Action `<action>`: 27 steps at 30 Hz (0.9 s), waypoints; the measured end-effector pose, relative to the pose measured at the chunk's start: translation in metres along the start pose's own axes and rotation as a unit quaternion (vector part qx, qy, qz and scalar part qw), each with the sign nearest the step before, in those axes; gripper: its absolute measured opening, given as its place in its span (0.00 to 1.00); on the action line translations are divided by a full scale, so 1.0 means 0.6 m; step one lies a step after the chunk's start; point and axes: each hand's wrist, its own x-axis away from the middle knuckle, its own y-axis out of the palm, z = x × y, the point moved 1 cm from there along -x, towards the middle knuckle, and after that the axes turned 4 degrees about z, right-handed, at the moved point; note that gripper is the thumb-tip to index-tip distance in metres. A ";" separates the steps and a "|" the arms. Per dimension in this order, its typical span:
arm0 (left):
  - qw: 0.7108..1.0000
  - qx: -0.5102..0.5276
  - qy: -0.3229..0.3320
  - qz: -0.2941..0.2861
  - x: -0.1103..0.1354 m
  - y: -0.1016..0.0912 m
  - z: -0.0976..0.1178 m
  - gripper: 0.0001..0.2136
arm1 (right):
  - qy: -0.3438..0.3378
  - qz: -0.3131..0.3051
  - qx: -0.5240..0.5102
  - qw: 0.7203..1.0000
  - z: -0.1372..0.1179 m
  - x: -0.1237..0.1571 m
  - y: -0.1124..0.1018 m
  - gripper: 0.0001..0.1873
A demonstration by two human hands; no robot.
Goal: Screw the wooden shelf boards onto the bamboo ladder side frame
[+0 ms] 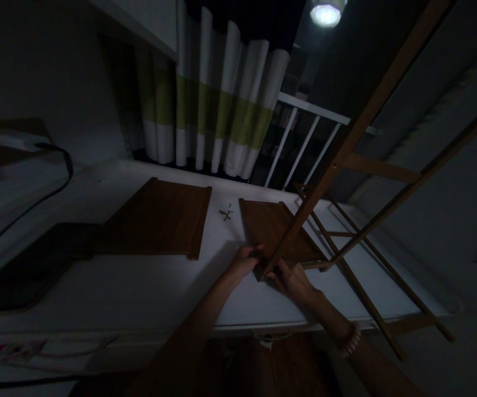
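A slatless wooden side frame (319, 190) with crossbars stands tilted, its lower end against the near corner of a brown wooden shelf panel (269, 223). To the left of that joint, my left hand (242, 263) is closed on the panel's corner, fingertips over its edge. On the other side my right hand (294, 281) has its fingers closed around the foot of the side frame. What lies between the fingertips is too dark to make out. A small heap of screws (225, 214) lies on the white tabletop (139, 286) beyond my hands.
Another wooden panel (159, 218) lies flat to the left, beside a dark flat sheet (27, 264). A second side frame (358, 275) lies at the right, its ends past the table's front edge. A black cable (27, 204) runs along the left. Striped curtains (217, 105) hang behind.
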 end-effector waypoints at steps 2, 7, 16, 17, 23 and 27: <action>1.000 -0.016 0.014 -0.015 0.003 0.000 0.002 0.15 | 0.002 -0.003 0.002 1.000 -0.001 -0.001 0.001 0.17; 0.996 -0.077 0.039 -0.037 0.009 0.001 0.008 0.10 | -0.008 -0.008 0.000 1.000 -0.001 0.001 0.003 0.18; 0.988 -0.128 0.070 -0.042 0.001 0.000 0.004 0.13 | -0.008 -0.060 -0.026 0.998 -0.003 -0.002 -0.006 0.20; 0.987 -0.140 0.073 -0.035 0.000 0.000 0.005 0.13 | -0.007 -0.073 -0.034 0.997 -0.006 -0.003 -0.011 0.19; 0.970 -0.207 0.114 -0.053 -0.002 0.002 0.006 0.12 | -0.003 -0.111 -0.006 0.994 -0.008 -0.004 -0.028 0.17; 0.974 -0.195 0.101 -0.052 -0.001 0.004 0.006 0.13 | -0.031 -0.108 -0.005 0.994 0.006 0.001 -0.019 0.16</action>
